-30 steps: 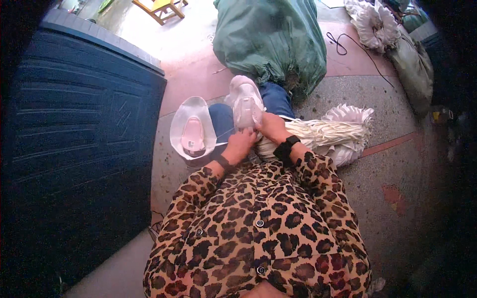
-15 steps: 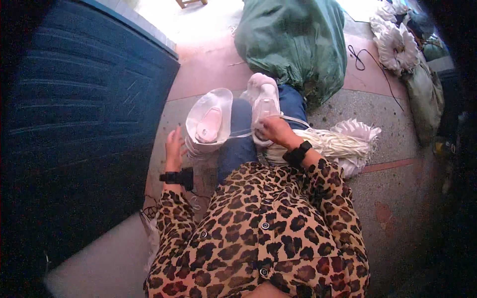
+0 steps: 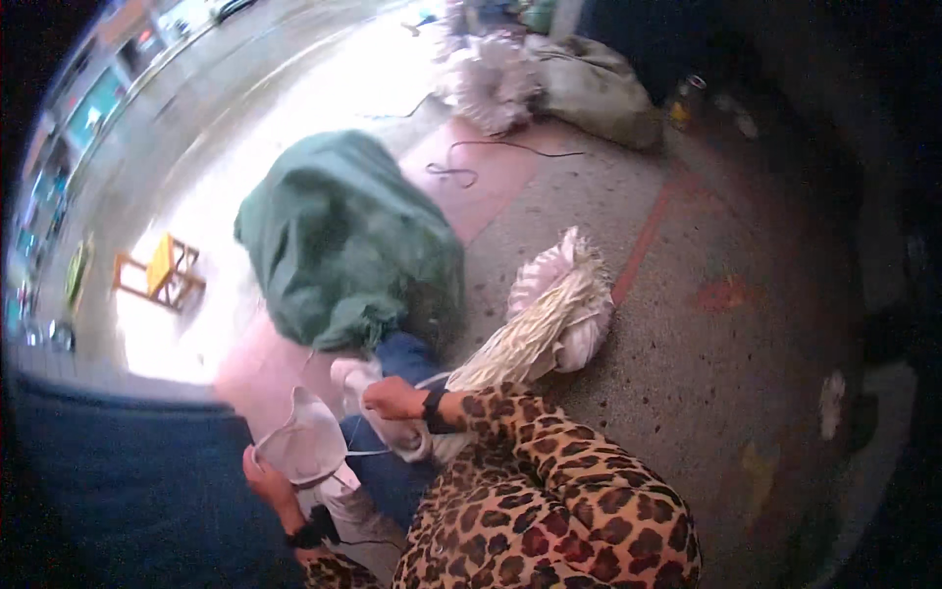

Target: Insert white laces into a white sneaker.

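Observation:
On the left side of my lap is a white shoe upper, its curved edge turned up. My left hand is closed on its outer edge. A second, pinkish-white shoe upper lies over my right leg, partly hidden behind my right hand. That hand is closed in a pinch on a white shoelace, which runs across toward the left upper; its fingertips are blurred. Beside my right forearm, a thick bundle of cream laces rests against a stack of white uppers.
A large green sack stands just beyond my feet. Farther off are a pale sack, a heap of white uppers and a black cord on the floor. A small wooden chair stands far left, and a dark blue panel borders my left.
My view has swung to the right and tilted up. My left hand, apart from the left upper before, now grips its edge, and that upper is tilted. My right hand keeps its pinch.

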